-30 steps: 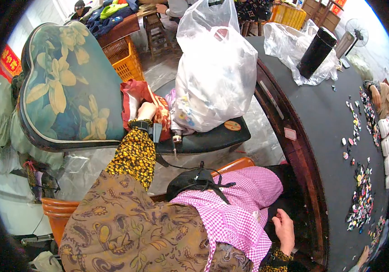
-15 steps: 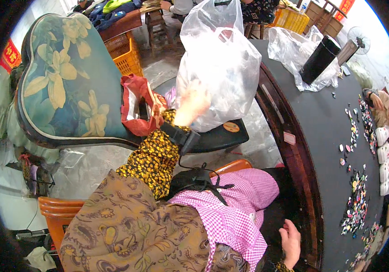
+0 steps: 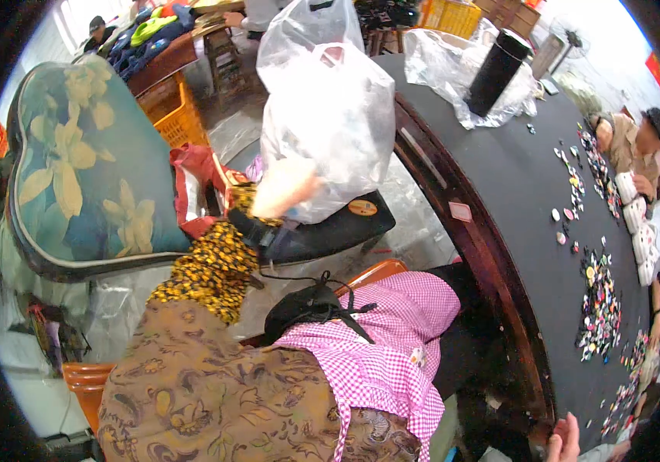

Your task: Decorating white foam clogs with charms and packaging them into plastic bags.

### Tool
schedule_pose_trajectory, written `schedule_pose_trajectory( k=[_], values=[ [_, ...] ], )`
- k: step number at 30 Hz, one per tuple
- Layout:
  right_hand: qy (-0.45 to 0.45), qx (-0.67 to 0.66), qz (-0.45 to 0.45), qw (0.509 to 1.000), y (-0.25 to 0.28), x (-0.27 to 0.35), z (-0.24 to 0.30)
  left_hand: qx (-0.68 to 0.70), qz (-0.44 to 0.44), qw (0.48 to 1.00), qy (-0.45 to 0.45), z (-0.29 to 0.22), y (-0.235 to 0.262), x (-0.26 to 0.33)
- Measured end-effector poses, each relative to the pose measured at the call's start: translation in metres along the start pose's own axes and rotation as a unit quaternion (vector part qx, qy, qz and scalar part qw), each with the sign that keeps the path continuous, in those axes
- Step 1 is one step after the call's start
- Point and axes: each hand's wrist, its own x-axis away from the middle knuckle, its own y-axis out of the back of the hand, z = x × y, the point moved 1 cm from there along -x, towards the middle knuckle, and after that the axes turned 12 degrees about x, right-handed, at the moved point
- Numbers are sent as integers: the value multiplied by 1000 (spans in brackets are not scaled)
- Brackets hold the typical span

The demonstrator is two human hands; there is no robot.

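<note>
My left hand (image 3: 285,187), smeared by motion, is at the lower left side of a large clear plastic bag (image 3: 330,131) with white contents. Whether its fingers hold anything cannot be made out. The bag rests on a black seat (image 3: 345,223) with an oval yellow sticker. Left of my wrist, a red bag (image 3: 194,202) stands with its top gaping. My right hand (image 3: 566,440) is at the lower edge, beside the near rim of the dark table (image 3: 499,177). Its visible fingers are stretched out and nothing shows in them; the rest is cut off.
Many small coloured pieces (image 3: 601,308) are scattered on the table, near a row of white shoe-like items (image 3: 638,239). A co-worker (image 3: 634,146) sits across. A black cylinder (image 3: 497,73) lies tilted on plastic. A floral cushioned backrest (image 3: 83,169) and an orange crate (image 3: 172,112) are at left.
The view has shifted, so the bag and seat appear farther left. My left hand stays beside the bag, blurred. My right hand has moved down and right, toward the table's near edge.
</note>
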Motion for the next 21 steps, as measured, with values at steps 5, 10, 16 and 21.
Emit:
schedule_pose_trajectory(
  k=[5, 10, 16, 21],
  values=[
    [-5, 95, -68, 993, 36, 18, -5, -91, 201, 962, 160, 151, -32, 24],
    [-14, 119, -109, 987, 75, 20, -2, -124, 287, 947, 78, 195, -18, 66],
    [5, 142, -194, 971, 111, 18, -9, -164, 306, 931, 116, 197, -1, 57],
    [19, 142, -182, 973, 116, -22, -4, -213, 290, 904, 230, 191, 34, 54]
  ],
)
